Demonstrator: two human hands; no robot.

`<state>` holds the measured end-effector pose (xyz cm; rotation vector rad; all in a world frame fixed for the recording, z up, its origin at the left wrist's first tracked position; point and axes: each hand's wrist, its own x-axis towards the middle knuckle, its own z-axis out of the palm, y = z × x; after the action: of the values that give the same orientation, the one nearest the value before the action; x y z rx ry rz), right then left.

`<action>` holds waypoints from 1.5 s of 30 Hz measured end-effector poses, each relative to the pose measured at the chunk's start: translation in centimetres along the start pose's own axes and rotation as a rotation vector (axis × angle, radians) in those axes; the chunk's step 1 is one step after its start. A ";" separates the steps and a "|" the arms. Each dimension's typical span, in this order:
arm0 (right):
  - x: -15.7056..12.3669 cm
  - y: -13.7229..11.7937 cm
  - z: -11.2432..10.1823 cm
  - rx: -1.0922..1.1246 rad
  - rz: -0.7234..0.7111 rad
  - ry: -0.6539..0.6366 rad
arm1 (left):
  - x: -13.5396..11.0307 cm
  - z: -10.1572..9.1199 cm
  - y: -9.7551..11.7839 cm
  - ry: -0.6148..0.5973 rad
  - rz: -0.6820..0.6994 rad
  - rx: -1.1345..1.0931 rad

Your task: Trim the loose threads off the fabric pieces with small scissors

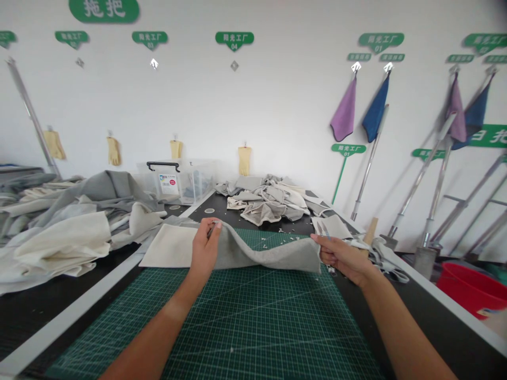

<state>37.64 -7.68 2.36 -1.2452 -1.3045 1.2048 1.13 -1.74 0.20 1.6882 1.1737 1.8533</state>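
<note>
Grey cloth strip [273,257]: one length, spanning the two hands above the far part of the green cutting mat [253,322]; its upper edge is dipping midway.
Slack, fault: the dip could be folding into a crease if the hands are drawing closer together; uneven tension would be the likely cause.
Right corner, fault: the strip could be slipping free here, since only a small edge is being gripped.
White scraps [264,244]: small bits, lying on the mat behind the strip; they could be getting caught beneath the cloth if it is coming down over them.
Pointed metal tool [323,230]: showing just beside the right fingertips; whether that hand is also holding it, cannot tell; its tips could be snagging the cloth if the two are meeting.
Cream cloth [170,247]: flat, lying left of the left hand; whether it is joining the grey strip, cannot tell; if so, it could be dragging along.
Left hand [206,240]: fingers and thumb closed, pinching the strip's upper edge near its left end.
Right hand [344,258]: thumb and forefinger closed, pinching the upper right corner; remaining fingers curling inward.
</note>
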 end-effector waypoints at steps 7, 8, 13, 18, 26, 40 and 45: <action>-0.9 -1.0 5.3 -0.059 -0.035 -0.159 | -2.4 2.1 3.1 -0.596 0.051 -0.120; -1.0 -1.1 6.1 -0.062 -0.041 -0.176 | -3.0 2.4 3.5 -0.672 0.077 -0.126; -1.2 -0.8 8.6 -0.056 -0.067 -0.238 | -5.7 3.6 4.9 -0.936 0.066 -0.111; -1.3 -0.7 8.6 -0.036 -0.045 -0.238 | -6.4 4.2 4.5 -0.898 -0.044 -0.139; -0.7 -0.5 6.9 0.006 0.016 -0.040 | -1.0 1.2 4.1 -0.697 -0.010 -0.020; 0.1 0.1 6.4 0.049 0.061 -0.081 | 9.8 -18.3 -2.2 0.317 0.231 1.164; 0.5 0.4 6.9 0.042 0.093 -0.087 | 9.1 -22.4 -8.9 -0.086 -0.351 1.450</action>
<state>30.80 -7.48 1.45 -1.2463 -1.2897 1.3590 -24.18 2.95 0.60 1.7990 2.8565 0.5336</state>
